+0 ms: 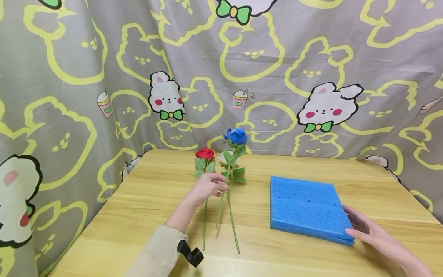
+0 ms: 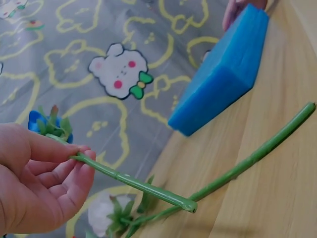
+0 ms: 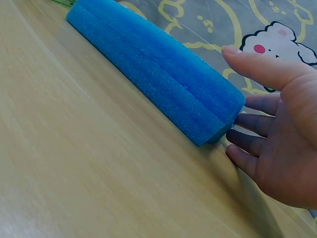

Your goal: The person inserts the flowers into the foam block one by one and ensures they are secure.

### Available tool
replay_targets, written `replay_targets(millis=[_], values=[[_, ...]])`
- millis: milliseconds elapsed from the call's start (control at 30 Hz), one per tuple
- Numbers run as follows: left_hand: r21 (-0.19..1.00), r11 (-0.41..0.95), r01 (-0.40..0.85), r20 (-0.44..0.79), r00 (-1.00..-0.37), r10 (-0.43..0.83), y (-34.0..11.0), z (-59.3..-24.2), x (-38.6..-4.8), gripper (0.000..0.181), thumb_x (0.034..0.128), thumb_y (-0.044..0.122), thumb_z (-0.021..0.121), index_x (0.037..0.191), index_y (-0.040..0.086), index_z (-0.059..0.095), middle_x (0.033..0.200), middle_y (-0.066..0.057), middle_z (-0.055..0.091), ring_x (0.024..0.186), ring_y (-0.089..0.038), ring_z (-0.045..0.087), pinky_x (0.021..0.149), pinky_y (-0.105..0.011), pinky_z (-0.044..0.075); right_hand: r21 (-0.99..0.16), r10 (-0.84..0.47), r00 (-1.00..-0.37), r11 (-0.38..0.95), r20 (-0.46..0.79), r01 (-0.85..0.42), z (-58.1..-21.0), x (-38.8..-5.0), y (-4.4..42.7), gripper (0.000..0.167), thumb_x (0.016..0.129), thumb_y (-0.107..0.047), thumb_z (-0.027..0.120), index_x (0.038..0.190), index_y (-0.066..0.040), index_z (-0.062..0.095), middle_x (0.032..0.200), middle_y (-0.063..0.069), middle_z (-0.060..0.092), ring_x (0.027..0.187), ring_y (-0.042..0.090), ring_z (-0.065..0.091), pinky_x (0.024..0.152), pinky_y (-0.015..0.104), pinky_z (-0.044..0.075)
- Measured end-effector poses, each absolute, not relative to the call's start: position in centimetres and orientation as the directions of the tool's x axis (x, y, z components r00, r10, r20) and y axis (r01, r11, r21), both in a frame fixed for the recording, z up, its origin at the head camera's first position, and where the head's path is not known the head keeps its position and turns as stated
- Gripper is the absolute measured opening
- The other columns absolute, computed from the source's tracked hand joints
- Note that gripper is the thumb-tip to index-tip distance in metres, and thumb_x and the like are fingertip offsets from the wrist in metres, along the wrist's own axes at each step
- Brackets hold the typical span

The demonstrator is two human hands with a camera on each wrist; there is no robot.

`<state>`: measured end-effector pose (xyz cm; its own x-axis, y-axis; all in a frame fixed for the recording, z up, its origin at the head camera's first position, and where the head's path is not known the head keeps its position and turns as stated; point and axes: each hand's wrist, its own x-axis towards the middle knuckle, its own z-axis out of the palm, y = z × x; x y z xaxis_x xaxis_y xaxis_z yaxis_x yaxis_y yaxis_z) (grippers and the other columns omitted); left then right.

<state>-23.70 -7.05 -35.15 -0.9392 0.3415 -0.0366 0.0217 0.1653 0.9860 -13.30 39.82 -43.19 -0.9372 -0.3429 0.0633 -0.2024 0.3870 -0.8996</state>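
The left hand (image 1: 209, 187) pinches the green stem of a blue rose (image 1: 236, 137), whose flower points toward the curtain. In the left wrist view the stem's cut end (image 2: 185, 203) extends past the fingertips. The blue foam block (image 1: 308, 209) lies flat on the table. At its right edge is the right hand (image 1: 372, 232), thumb near the top corner. The right wrist view shows the right hand (image 3: 282, 134) with extended fingers against the end of the foam block (image 3: 158, 74), thumb held off it.
A red rose (image 1: 205, 154) and a white rose (image 1: 224, 158) lie on the wooden table (image 1: 145, 215), their stems toward the front. A patterned curtain (image 1: 204, 50) hangs behind the table. A black strap piece (image 1: 190, 254) is at the left sleeve.
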Motion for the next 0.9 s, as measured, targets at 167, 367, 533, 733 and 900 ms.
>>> replay_targets(millis=[167,367,533,733,900], values=[[0.976,0.200,0.082,0.006,-0.935,0.355,-5.5,-35.3,-23.7,0.023,0.0853,-0.002,0.061,0.105,-0.014,0.059,0.092,-0.019,0.065,0.082,-0.029,0.065,0.068,-0.032,0.055,-0.906,-0.339,-0.939,0.380,0.050,-0.186,-43.2,-13.2,39.9,0.058,0.097,-0.001,0.042,0.141,0.013,0.008,0.125,-0.037,0.029,0.109,-0.022,0.031,0.082,0.007,0.036],[0.960,0.237,0.148,0.052,-0.928,0.369,-3.5,-34.8,-23.6,0.014,0.0849,0.000,0.063,0.097,-0.008,0.064,0.087,-0.014,0.066,0.075,-0.022,0.064,0.069,-0.032,0.055,-0.907,-0.330,-0.943,0.381,0.049,-0.180,-43.3,-13.2,40.1,0.058,0.097,-0.001,0.042,0.142,0.012,0.009,0.124,-0.037,0.029,0.109,-0.022,0.030,0.082,0.006,0.035],[0.960,0.220,0.173,0.082,-0.925,0.370,-1.7,-33.6,-23.5,0.015,0.0857,0.001,0.063,0.099,-0.007,0.064,0.089,-0.012,0.067,0.075,-0.019,0.064,0.070,-0.032,0.055,-0.908,-0.320,-0.946,0.379,0.050,-0.176,-43.3,-13.2,40.0,0.060,0.096,-0.001,0.044,0.142,0.012,0.009,0.124,-0.037,0.029,0.109,-0.023,0.030,0.083,0.005,0.034],[0.958,0.178,0.227,0.143,-0.909,0.391,0.3,-32.7,-23.5,0.017,0.0866,0.001,0.062,0.101,-0.008,0.065,0.090,-0.012,0.066,0.078,-0.018,0.064,0.069,-0.029,0.055,-0.907,-0.316,-0.947,0.382,0.052,-0.177,-43.4,-13.3,39.8,0.061,0.095,0.000,0.046,0.141,0.013,0.008,0.124,-0.037,0.029,0.109,-0.022,0.031,0.083,0.006,0.034],[0.961,0.133,0.244,0.172,-0.898,0.405,2.2,-31.8,-23.6,0.018,0.0863,0.001,0.063,0.102,-0.007,0.065,0.091,-0.013,0.066,0.083,-0.024,0.064,0.069,-0.029,0.055,-0.906,-0.315,-0.948,0.386,0.047,-0.173,-43.4,-13.3,39.8,0.062,0.095,0.000,0.046,0.142,0.013,0.009,0.124,-0.035,0.028,0.109,-0.022,0.031,0.084,0.006,0.034]])
